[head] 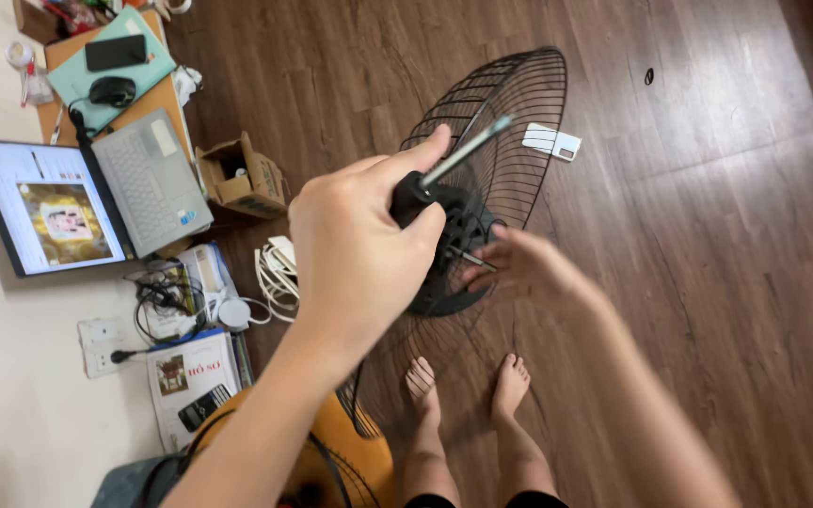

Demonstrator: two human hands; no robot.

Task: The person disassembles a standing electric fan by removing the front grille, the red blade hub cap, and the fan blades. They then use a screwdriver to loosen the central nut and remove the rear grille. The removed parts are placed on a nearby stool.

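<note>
A black wire fan guard (510, 141) is standing tilted above the wooden floor (708, 282), its dark round hub (458, 249) facing the person, whose bare feet are showing beneath it. The left hand (359, 254) is closing around a black-handled screwdriver (449, 165) raised just in front of the hub, while the right hand (529, 268) is resting open, fingers spread, against the hub beside its protruding shaft. This looks like the fastening stage at the hub, and the next move is calling for bringing the screwdriver tip down squarely onto a screw there.
</note>
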